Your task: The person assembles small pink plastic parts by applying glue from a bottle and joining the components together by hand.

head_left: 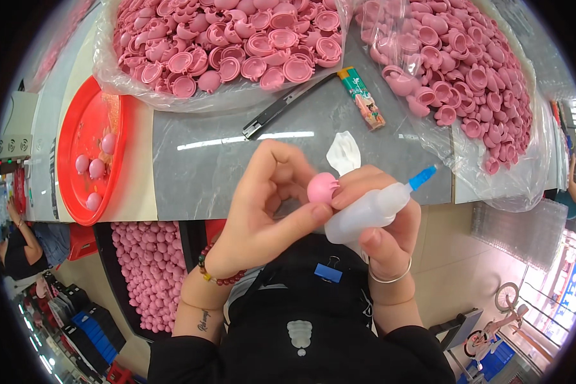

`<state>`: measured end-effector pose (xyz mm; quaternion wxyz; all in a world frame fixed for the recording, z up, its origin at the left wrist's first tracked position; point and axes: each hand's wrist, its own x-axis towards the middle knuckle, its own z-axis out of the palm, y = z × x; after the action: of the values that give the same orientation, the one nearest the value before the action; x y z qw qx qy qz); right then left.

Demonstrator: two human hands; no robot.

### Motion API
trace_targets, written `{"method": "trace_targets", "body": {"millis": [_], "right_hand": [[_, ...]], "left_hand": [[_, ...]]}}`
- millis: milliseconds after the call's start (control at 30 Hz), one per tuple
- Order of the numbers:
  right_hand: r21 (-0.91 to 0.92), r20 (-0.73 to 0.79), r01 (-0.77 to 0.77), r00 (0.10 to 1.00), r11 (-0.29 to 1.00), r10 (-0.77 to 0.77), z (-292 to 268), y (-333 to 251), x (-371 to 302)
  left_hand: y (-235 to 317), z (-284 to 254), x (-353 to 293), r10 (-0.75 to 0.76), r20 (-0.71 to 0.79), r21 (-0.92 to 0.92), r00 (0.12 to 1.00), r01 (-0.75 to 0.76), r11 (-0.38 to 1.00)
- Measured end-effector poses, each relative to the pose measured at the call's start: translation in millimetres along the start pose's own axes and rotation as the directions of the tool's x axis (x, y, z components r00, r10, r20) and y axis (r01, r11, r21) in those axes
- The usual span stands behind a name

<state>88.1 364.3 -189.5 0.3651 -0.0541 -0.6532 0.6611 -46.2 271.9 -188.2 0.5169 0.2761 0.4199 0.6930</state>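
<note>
A small round pink plastic piece (321, 188) with little prongs on its right side is pinched between the thumb and fingers of my left hand (269, 198). Fingertips of my right hand (390, 224) touch the same piece from the right. That right hand is also wrapped round a translucent white squeeze bottle (358, 221), which lies tilted with its blue nozzle tip (423, 177) pointing up and right, away from the piece. Just beyond my hands a crumpled white tissue (344, 153) lies on the grey tabletop (198, 166).
Clear bags of pink cup-shaped parts (237, 45) and smaller pink parts (473, 83) cover the far side. A black utility knife (281, 110) and a green lighter (362, 98) lie between. Left are a red tray (67, 160) with several pink balls and a black bin of pink balls (148, 269).
</note>
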Motion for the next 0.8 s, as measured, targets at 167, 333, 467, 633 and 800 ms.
{"method": "trace_targets", "body": {"millis": [167, 333, 467, 633, 800], "right_hand": [[0.131, -0.068, -0.130, 0.988, 0.983, 0.139, 5.8, -7.4, 0.3], [0.174, -0.070, -0.228, 0.967, 0.958, 0.243, 8.4, -11.6, -1.6], [0.150, -0.268, -0.287, 0.910, 0.946, 0.318, 18.8, -14.4, 1.0], [0.096, -0.293, -0.227, 0.924, 0.969, 0.246, 19.9, -9.4, 4.3], [0.080, -0.456, -0.116, 0.879, 0.990, 0.140, -1.7, -8.1, 1.3]], "left_hand": [[-1.2, -11.6, 5.8, 0.377, 0.270, 0.525, 0.886, -0.464, 0.714], [-1.6, -13.1, 7.8, 0.398, 0.246, 0.531, 0.884, -0.467, 0.707], [5.5, -14.3, 3.2, 0.192, 0.205, 0.524, 0.960, -0.273, 0.807], [0.7, -13.8, 2.4, 0.152, 0.158, 0.305, 0.976, -0.195, 0.932], [8.5, -10.2, 1.0, -0.066, 0.081, -0.096, 0.995, 0.074, 0.993]]}}
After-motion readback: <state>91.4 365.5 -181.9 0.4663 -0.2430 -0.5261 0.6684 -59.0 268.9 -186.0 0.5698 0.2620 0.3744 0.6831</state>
